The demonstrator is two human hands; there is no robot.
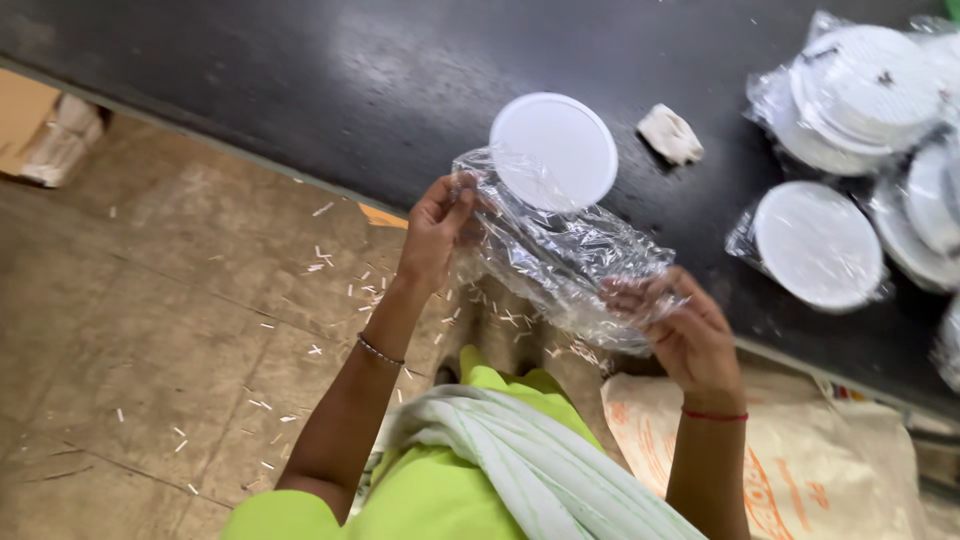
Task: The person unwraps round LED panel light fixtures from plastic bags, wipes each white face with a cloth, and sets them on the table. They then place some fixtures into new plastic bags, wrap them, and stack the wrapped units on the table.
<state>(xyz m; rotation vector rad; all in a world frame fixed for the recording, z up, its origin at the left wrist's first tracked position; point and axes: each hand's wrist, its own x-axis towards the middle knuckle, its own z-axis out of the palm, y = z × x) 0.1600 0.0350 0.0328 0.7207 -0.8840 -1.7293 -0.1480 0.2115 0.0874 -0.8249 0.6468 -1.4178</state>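
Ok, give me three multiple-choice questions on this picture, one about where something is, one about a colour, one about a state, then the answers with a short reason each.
1. Where is the white round disc?
A. Half out of the mouth of the clear plastic bag
B. On the floor
C. On the sack

2. What colour is the band on the right wrist?
A. Blue
B. Red
C. White

3. How are the discs at the right of the black table?
A. Bare and loose
B. Stacked in a box
C. Wrapped in clear plastic

Answers:
1 A, the disc sticks out above the bag, which the left hand and right hand hold.
2 B, the red band circles that wrist.
3 C, the wrapped discs show crinkled film around them.
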